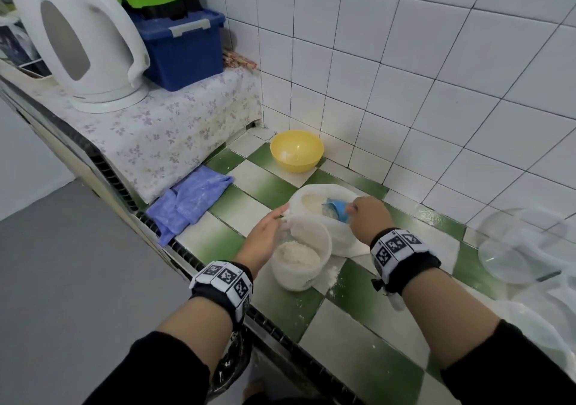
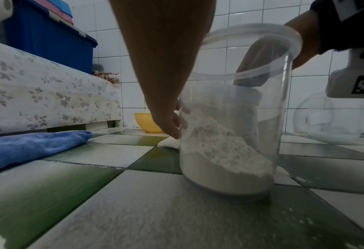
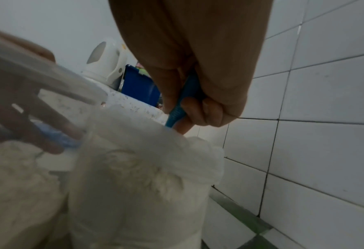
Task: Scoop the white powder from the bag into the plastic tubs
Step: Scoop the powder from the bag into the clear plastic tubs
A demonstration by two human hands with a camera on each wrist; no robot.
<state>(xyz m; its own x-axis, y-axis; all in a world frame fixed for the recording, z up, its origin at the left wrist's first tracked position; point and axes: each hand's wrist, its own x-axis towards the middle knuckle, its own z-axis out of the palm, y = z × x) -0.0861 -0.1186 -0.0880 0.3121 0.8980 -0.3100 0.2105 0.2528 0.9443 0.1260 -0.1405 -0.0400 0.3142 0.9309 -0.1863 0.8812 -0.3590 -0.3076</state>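
Note:
A clear plastic tub [image 1: 328, 242] [image 2: 274, 121] stands on the green-and-white tiled counter, partly filled with white powder [image 1: 297, 256] [image 2: 226, 160]. Just behind it sits the open white bag [image 1: 341, 238] [image 3: 134, 185] of powder. My left hand [image 1: 266, 233] lies against the tub's left side, its straight fingers [image 2: 170, 124] reaching to the bag's edge. My right hand [image 1: 369, 214] [image 3: 198, 109] grips the handle of a blue scoop [image 1: 338, 211] [image 3: 177, 114], whose bowl is down in the bag's powder.
A yellow bowl [image 1: 296, 152] sits in the back corner by the tiled wall. A blue cloth [image 1: 187, 202] lies to the left. A white kettle [image 1: 78, 40] and blue box [image 1: 184, 52] stand on a raised ledge. Clear tubs and lids [image 1: 523, 245] crowd the right. Spilled powder [image 1: 333, 272] dusts the tiles.

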